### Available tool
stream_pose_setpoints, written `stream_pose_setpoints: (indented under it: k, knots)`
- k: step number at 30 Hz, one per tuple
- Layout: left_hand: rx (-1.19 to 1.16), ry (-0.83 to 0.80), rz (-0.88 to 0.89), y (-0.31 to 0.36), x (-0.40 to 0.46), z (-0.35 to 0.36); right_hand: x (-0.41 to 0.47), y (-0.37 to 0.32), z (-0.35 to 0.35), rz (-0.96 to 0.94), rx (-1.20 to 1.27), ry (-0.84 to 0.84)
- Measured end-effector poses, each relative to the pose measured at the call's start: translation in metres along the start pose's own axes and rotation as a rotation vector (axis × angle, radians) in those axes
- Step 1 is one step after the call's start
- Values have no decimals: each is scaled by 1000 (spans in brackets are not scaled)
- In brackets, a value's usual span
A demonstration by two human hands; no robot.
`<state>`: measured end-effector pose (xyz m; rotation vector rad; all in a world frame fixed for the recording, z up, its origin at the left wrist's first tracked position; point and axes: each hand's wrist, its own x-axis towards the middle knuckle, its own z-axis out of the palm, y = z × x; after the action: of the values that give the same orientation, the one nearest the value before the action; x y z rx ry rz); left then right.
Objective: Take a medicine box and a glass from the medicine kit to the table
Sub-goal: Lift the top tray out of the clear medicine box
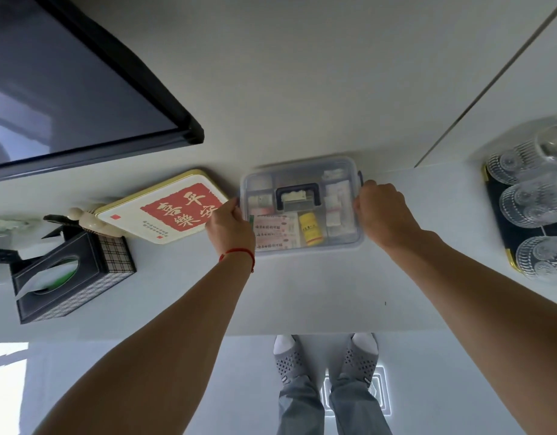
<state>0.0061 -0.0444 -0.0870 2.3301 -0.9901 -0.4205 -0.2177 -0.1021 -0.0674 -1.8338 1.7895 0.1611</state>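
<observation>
A clear plastic medicine kit with a dark handle on its lid stands on the white counter against the wall. Through the lid I see flat medicine boxes and a yellow bottle. My left hand grips the kit's left side, and my right hand grips its right side at the latch. The lid lies shut on the kit. Several ribbed glasses stand upside down on a dark tray at the far right.
A red-and-white tin lies just left of the kit. A checked tissue box sits further left beside a cream figure. A dark screen hangs on the wall above. The counter's front edge runs above my feet.
</observation>
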Motion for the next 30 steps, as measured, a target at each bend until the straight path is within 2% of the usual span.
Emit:
stream_pose_setpoints:
  k: [3,5,9,11,14,17,19,21,23,26,30]
  knots:
    - [79,-25,47,6,-2,1,1,4,2,-23,47,18]
    - [123,-54,-1,7,3,0,3,11,4,9,133,46]
    - [120,-105,-140,-4,18,-1,8,35,11,163,529,8]
    - [61,-114,-189,-5,24,-2,12,41,15,166,530,-17]
    - [27,-100,-215,-6,27,-5,13,37,17,165,444,43]
    - [84,11,4,-3,15,-10,4,31,16,124,363,110]
    - [72,-84,102,-4,4,-9,-4,25,17,93,374,150]
    - [-32,-288,-18,-3,-2,-4,-12,18,18,65,413,112]
    - [-137,-420,-138,0,-6,2,-19,9,21,70,499,-10]
    - [-263,-449,-222,4,-7,3,-26,-2,17,99,579,-101]
    - [-330,-460,-207,6,-7,-10,-34,-12,2,114,572,-47]
